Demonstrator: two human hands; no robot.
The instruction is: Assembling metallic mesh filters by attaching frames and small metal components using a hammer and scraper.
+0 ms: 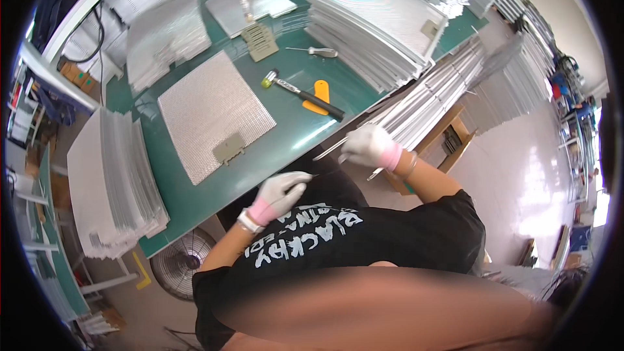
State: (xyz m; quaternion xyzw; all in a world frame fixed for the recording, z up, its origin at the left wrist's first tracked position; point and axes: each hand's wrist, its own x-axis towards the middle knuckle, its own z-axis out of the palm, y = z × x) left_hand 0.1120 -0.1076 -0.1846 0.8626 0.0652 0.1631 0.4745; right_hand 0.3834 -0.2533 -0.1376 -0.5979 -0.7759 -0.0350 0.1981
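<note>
I am clamping my right hand [368, 145] on a thin metal strip [330, 150] just off the green desk's [286, 140] near edge; my left hand [281, 190] is pinching its other end, below the mesh panel [214, 114].

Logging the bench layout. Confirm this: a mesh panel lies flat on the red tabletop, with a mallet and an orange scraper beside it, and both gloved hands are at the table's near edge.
One detail is wrong: the tabletop is green, not red. The head view shows the mesh panel flat on it, the mallet and orange scraper beside it, and the gloved left hand and right hand at the near edge.
</note>
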